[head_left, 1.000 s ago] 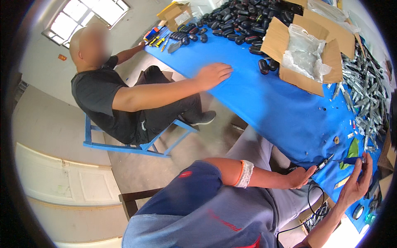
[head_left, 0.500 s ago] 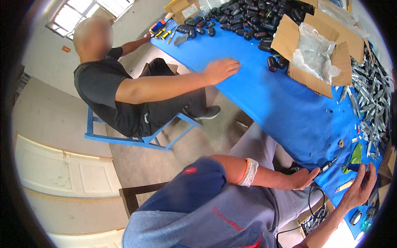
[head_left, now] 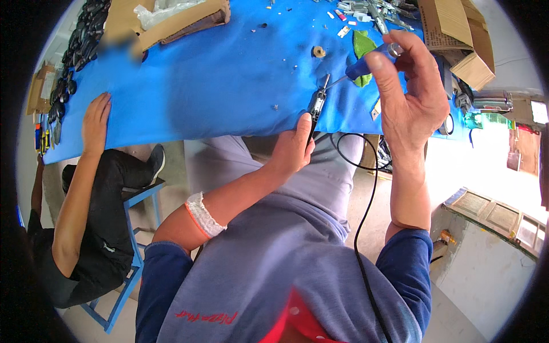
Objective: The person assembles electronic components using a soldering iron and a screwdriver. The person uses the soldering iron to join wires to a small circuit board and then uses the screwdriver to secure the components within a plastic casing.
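In my left hand (head_left: 296,150), the fingers wrap a slim black tool (head_left: 316,106) with a metal tip and a silvery patch along its body. It points away from me over the table's near edge. My right hand (head_left: 413,94) pinches a screwdriver (head_left: 358,70) by its blue handle, between thumb and fingers. The thin shaft slants toward the tool's upper end; whether it touches cannot be told. Behind the handle lies a green cloth (head_left: 362,46). A black cable (head_left: 374,188) loops near my lap and runs down across my shirt; its far end is hidden.
A blue-covered table (head_left: 229,97) stretches before me. On it are silvery strips (head_left: 380,14), a brown ring (head_left: 318,52), an open carton (head_left: 171,28), and black rounded pieces (head_left: 86,34) at the left. Another carton (head_left: 452,28) stands right. A co-worker's hand (head_left: 96,123) rests at the left edge.
The view has swung to the right, so the co-worker and black pieces now sit at the far left. Both my hands keep their holds on the tool and the screwdriver.
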`<state>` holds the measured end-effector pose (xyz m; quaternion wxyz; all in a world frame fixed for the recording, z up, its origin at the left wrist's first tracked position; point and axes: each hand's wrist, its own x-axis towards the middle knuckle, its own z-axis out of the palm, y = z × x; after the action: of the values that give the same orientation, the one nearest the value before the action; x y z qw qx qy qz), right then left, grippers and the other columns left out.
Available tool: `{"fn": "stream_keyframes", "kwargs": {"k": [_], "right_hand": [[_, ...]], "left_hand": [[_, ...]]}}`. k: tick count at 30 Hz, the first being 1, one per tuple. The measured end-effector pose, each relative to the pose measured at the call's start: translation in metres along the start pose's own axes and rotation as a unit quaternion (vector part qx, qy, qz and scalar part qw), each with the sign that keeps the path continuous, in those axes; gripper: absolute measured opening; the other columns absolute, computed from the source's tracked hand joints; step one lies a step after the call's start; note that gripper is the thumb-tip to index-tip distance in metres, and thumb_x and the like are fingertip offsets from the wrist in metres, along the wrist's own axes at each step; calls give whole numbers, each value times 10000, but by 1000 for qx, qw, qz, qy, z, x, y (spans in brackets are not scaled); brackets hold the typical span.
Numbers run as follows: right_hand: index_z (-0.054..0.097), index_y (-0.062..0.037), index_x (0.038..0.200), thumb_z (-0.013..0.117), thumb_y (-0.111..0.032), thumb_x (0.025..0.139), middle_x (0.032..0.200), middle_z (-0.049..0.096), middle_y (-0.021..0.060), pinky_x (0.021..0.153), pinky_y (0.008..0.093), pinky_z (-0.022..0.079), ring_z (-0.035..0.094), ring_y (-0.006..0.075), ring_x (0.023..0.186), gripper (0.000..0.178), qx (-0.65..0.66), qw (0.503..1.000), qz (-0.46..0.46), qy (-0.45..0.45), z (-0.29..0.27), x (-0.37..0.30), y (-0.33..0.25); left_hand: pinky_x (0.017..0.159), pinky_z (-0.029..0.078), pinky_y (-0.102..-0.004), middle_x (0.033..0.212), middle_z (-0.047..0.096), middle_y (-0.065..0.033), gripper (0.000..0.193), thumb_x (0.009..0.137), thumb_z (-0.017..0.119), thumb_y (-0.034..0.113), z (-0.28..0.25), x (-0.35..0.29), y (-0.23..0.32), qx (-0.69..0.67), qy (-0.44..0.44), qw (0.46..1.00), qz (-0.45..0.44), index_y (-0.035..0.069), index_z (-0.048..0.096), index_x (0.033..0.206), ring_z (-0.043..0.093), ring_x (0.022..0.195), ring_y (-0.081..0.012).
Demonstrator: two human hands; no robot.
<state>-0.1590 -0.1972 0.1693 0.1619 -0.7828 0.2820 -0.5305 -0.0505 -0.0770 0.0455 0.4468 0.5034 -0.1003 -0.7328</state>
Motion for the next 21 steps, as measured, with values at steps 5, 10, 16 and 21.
{"fn": "stream_keyframes", "kwargs": {"k": [5,10,16,21], "right_hand": [[657,-32,993,794,-103,694,794,625,49,578,220,453,566,111,635,336,-20,999,-41,18,-6,2,11],[624,7,1069,700,-42,797,881,619,48,702,207,466,569,99,776,287,3,1000,-1,-15,-12,0,8],[637,12,1062,725,-64,794,871,619,22,714,192,465,558,80,777,292,91,993,71,-24,-9,6,-13],[635,20,1059,724,-73,799,885,637,26,679,173,452,547,63,750,290,29,999,33,-10,-15,2,0]], "left_hand": [[437,351,-219,577,415,-3,608,869,449,629,10,-2,-4,23,52,998,1,72,452,626,442,545,-94],[361,224,-281,411,306,-9,670,872,329,686,18,-7,-6,93,75,992,29,106,385,541,282,347,-127],[361,224,-277,406,298,-10,683,864,326,700,19,-3,-4,94,86,991,32,110,371,525,284,349,-125],[359,224,-271,404,304,-12,687,867,310,704,11,1,-18,202,43,963,172,116,358,516,292,349,-120]]}}
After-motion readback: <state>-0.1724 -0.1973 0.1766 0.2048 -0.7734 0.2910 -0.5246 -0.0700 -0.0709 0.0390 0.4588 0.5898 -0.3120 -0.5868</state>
